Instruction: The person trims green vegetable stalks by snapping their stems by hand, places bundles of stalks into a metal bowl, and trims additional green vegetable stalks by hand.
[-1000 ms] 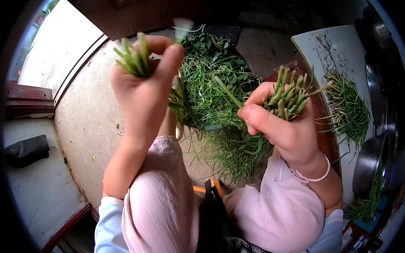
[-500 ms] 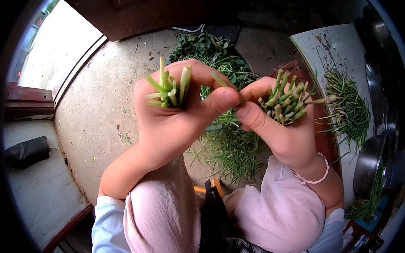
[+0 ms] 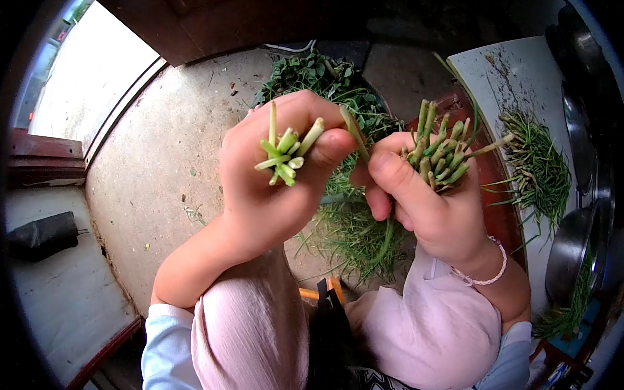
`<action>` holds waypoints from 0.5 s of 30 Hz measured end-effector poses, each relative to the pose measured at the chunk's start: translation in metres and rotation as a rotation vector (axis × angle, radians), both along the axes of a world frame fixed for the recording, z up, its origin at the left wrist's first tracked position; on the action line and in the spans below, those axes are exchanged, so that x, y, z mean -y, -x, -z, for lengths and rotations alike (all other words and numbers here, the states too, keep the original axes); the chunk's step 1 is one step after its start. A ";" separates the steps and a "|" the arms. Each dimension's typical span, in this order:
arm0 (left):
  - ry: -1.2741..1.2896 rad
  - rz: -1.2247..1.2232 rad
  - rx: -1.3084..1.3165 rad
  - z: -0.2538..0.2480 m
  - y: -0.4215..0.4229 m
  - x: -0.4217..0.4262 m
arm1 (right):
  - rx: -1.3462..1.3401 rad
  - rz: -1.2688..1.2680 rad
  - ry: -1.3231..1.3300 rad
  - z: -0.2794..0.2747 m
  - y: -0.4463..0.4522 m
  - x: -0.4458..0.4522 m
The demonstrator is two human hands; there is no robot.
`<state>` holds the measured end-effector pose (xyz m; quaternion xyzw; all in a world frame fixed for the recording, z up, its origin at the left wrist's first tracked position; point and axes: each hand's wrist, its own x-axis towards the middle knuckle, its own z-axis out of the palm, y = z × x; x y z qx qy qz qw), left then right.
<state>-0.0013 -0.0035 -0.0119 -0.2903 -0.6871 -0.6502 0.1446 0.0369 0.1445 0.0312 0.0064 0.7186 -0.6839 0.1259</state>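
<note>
My left hand is wrapped round a small bunch of pale green stems, their cut ends facing up at me. My right hand grips a thicker bunch of green stems with browner ends. Between the two hands a single green stalk stands slanted, close to both thumbs and index fingers. A twisted pink-white cord bracelet circles my right wrist. Under the hands, a heap of thin green stalks lies on the floor; my fingers hide part of it.
Leafy greens are piled on the floor ahead. At right, a white board carries another bundle of greens, beside metal pans. A black object lies on a pale ledge at left.
My left hand has shifted slightly right and its bunch now shows fewer spread ends. The thumb tips have drawn apart, and the single stalk between them stands more upright.
</note>
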 end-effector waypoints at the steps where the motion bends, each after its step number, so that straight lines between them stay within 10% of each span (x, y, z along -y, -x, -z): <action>1: 0.042 -0.019 -0.035 0.000 0.001 0.001 | -0.001 0.000 0.001 0.001 0.000 0.000; 13: 0.092 -0.257 0.148 0.009 0.012 -0.005 | 0.002 -0.005 0.089 0.004 0.003 -0.007; 15: -0.025 0.007 0.522 0.006 0.007 -0.003 | 0.022 -0.013 0.084 0.007 0.005 -0.008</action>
